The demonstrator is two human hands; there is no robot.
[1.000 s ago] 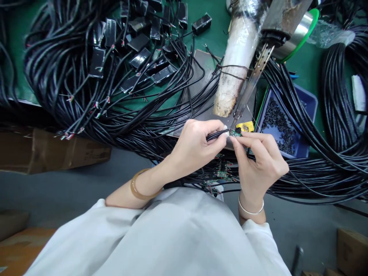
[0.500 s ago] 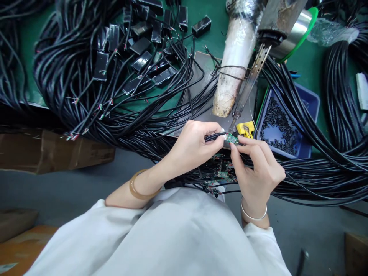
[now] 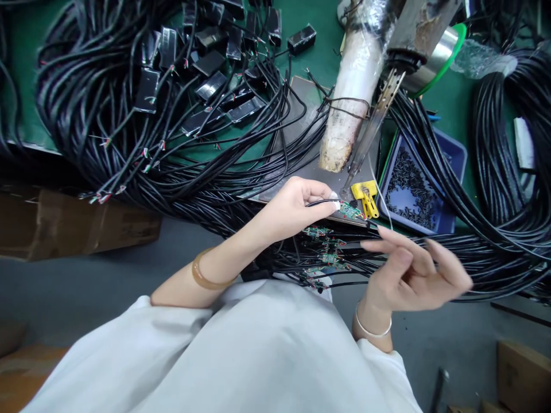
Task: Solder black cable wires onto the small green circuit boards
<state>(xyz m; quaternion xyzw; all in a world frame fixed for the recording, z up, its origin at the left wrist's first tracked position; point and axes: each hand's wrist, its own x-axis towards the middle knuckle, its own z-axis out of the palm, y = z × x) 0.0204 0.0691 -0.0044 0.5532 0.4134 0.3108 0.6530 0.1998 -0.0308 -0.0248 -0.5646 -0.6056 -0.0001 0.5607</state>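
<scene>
My left hand (image 3: 303,203) pinches one end of a small green circuit board (image 3: 350,210), where a black cable runs in; white covering shows at the fingertips. Thin coloured wires stick out at the board's far end, by a short black piece. To the right, my right hand (image 3: 417,269) is open with its fingers spread, its fingertips close to the black cables. Whether one fingertip touches a cable I cannot tell. Below the held board hang several more wired circuit boards (image 3: 329,258). Just above it lies a yellow clip-like piece (image 3: 365,198), near the soldering iron (image 3: 372,132).
A plastic-wrapped tube (image 3: 348,109) reaches down beside the iron. Solder spool (image 3: 439,60) and a blue bin (image 3: 458,183) of small black pieces stand right. Bundled black cables (image 3: 99,97) and black-wrapped blocks (image 3: 209,63) cover the left. Cardboard boxes (image 3: 124,229) sit below the table.
My right hand has let go of the board's right end, moved right and down, and spread its fingers. My left hand keeps its pinch on the board. The view has shifted slightly.
</scene>
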